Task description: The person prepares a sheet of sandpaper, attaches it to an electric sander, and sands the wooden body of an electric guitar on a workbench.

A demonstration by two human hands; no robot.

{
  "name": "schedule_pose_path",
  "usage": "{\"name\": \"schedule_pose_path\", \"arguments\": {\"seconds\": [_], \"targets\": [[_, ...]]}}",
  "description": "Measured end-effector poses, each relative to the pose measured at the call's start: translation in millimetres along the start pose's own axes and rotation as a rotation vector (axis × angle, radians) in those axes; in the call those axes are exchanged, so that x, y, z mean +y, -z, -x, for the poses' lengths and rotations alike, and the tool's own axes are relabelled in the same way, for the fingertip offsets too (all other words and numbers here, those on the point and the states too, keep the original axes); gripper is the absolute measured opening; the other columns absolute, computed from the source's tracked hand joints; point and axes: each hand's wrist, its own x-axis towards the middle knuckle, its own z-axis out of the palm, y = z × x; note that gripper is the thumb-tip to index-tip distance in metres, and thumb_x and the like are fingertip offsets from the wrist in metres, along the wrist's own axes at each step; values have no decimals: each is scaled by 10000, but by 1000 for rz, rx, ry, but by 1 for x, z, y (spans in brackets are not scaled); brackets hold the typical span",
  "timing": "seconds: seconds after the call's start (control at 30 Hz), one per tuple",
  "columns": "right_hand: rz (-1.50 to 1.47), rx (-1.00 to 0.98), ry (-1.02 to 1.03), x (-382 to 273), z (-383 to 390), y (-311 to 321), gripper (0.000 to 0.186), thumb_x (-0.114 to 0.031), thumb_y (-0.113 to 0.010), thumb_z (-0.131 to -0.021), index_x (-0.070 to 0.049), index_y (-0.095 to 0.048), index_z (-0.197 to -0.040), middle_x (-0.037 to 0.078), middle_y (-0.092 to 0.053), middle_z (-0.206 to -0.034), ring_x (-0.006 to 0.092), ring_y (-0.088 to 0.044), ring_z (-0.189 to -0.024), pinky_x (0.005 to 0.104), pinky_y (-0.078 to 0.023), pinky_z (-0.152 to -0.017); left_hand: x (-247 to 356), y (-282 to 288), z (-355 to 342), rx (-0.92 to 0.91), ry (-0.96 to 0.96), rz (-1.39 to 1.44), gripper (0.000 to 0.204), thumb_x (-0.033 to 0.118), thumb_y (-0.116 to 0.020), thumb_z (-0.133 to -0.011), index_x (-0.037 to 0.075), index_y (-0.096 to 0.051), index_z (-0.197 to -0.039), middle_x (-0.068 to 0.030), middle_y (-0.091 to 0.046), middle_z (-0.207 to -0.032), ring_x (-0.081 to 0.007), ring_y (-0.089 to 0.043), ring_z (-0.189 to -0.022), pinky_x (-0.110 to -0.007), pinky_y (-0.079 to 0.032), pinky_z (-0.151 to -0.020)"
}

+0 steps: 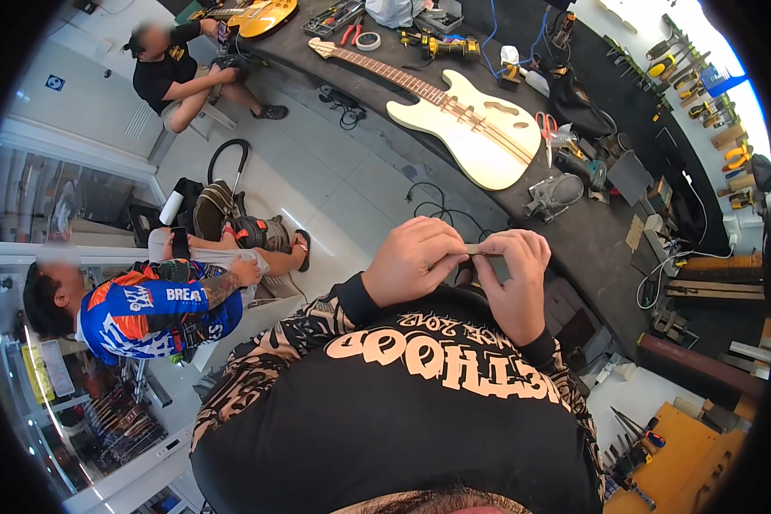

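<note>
A small, thin brownish piece (472,249) spans the gap between my two hands, held up in front of my chest. My left hand (413,259) pinches one end between thumb and fingers. At the other end, my right hand (517,272) grips it with thumb and forefinger, the other fingers curled. Most of the piece is covered by fingertips, so its exact kind cannot be made out. Beyond my hands, a cream electric guitar (478,147) without strings lies on the dark workbench (351,62), its neck pointing to the far left.
A yellow cordless drill (450,45), tape roll (368,40), red-handled scissors (546,128) and a clear cup-like item (557,195) lie around the guitar. Tools hang along the right wall. One person (150,304) sits at left, another (180,73) far left beside a yellow guitar (261,19). Cables (437,204) cross the floor.
</note>
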Motion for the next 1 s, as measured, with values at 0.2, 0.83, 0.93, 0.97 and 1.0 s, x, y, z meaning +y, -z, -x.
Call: {"name": "schedule_pose_path", "arguments": {"seconds": [0.2,0.83,0.93,0.97,1.0], "targets": [[-53,-41,70,5,-5,-2,257,-8,-848,-854,-121,-707,-1037,-8,-739,-1050,251,-659,-1108,460,-390,-1125,2,5,-9,-27,-33,-1,155,16,-870,-896,64,-769,-1003,-68,-791,-983,-277,-755,-893,-417,-577,-840],[183,-86,-11,59,-27,20,106,-73,-750,-983,-114,-673,-1043,51,-713,-1119,286,-667,-1248,580,-269,-1317,-18,65,-33,90,216,172,121,-7,-862,-917,54,-766,-958,-81,-800,-971,-293,-742,-986,-419,-585,-893],[220,-41,-160,120,-5,46,58,-83,-731,-1024,-92,-675,-1038,70,-724,-1106,278,-682,-1186,579,-268,-1332,-32,111,-40,218,210,116,115,-29,-840,-925,46,-765,-970,-81,-800,-980,-298,-740,-1001,-414,-587,-904],[223,-48,-210,127,0,51,55,-86,-736,-1028,-87,-681,-1030,71,-730,-1095,272,-689,-1167,575,-269,-1337,-34,121,-42,148,155,-26,112,-22,-836,-933,46,-765,-987,-83,-800,-993,-296,-739,-992,-411,-587,-893],[185,-25,-210,117,-5,52,58,-79,-751,-1022,-83,-694,-1019,71,-743,-1085,260,-703,-1136,567,-278,-1342,-34,127,-42,73,106,-170,111,-15,-833,-942,45,-764,-1003,-84,-799,-1006,-293,-738,-983,-408,-587,-882]]}}
